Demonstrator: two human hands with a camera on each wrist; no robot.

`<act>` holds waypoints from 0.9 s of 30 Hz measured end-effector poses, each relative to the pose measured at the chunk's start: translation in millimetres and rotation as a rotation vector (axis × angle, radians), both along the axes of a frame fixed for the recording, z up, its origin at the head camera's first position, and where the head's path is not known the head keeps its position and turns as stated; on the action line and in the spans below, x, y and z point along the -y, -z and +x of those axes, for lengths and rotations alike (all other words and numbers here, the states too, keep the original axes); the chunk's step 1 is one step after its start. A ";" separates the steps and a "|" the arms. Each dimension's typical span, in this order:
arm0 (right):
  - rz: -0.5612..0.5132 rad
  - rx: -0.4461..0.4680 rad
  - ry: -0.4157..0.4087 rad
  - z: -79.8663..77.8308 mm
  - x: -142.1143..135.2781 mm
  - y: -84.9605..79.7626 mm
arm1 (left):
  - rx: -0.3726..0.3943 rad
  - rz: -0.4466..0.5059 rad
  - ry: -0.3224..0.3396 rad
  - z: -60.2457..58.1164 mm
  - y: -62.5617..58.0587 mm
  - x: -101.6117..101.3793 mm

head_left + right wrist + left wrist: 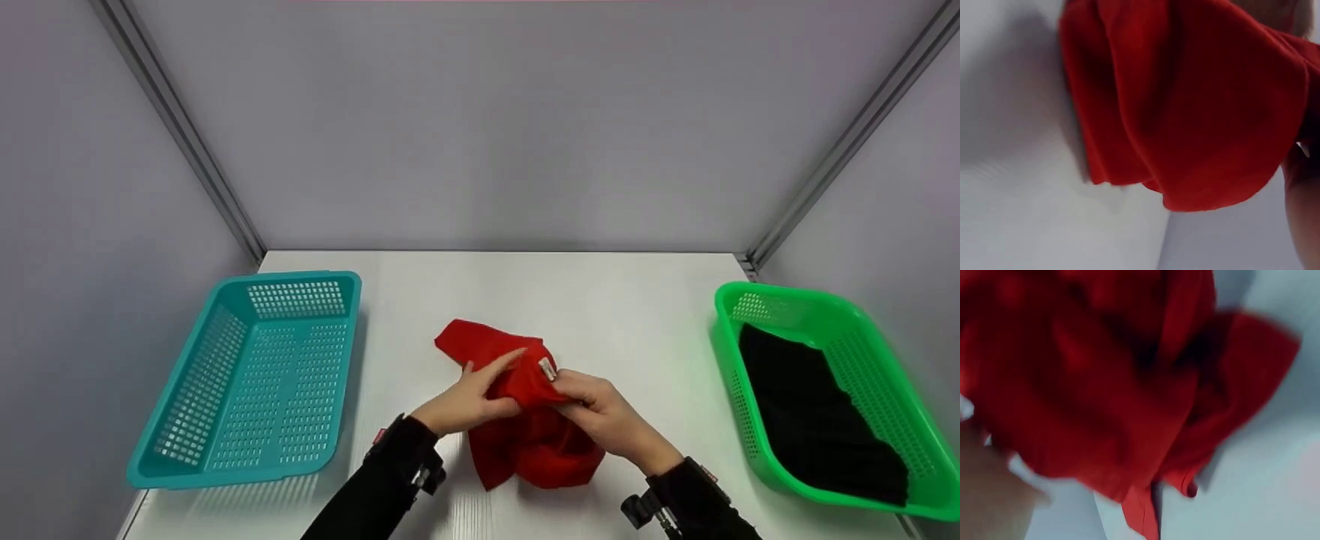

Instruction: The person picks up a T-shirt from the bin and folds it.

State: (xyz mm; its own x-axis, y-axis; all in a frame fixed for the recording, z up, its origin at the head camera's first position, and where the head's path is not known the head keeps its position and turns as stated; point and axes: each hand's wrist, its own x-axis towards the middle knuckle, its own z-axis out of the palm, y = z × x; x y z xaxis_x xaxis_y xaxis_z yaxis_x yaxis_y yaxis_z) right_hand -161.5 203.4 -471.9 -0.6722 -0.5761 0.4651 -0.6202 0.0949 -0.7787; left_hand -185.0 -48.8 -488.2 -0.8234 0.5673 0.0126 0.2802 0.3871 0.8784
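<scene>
A crumpled red garment point(536, 442) with a small white label point(547, 368) lies bunched on the white table, partly lifted between the two hands. My right hand point(600, 412) pinches its edge beside the label with thumb and fingers. From the left, my left hand point(472, 397) reaches to the cloth, its index finger and thumb spread apart and fairly straight against it. In the left wrist view, folds of the red garment point(1129, 399) fill most of the picture, with the hand blurred at the left edge. A loose flap of the garment point(1202, 124) hangs down in the right wrist view.
An empty teal basket point(244, 478) stands on the left of the table point(637, 300). On the right, a bright green basket point(892, 360) holds a folded black cloth point(817, 420). Grey panels point(495, 127) enclose the table at the back and sides.
</scene>
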 end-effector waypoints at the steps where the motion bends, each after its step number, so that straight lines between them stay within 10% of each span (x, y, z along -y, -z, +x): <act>1: 0.009 -0.021 0.013 -0.6 -0.5 -3.5 | 0.020 0.006 0.011 -1.4 -1.3 3.2; 8: 0.194 0.114 0.362 -2.0 -11.2 -16.3 | -0.104 0.254 -0.158 -3.9 -19.8 16.8; 13: 0.393 0.307 0.399 -3.7 -17.0 -17.2 | -0.349 0.294 -0.219 -2.3 -50.1 19.8; 19: 0.613 0.115 0.467 -3.0 -23.6 -11.1 | -0.507 0.239 -0.149 5.9 -75.1 17.3; 23: 0.535 0.003 0.733 -6.8 -35.5 -11.5 | -0.407 0.187 -0.108 11.2 -82.0 20.3; 27: 0.302 0.214 0.908 -8.3 -51.0 -22.6 | -0.161 0.039 -0.061 17.2 -82.9 26.1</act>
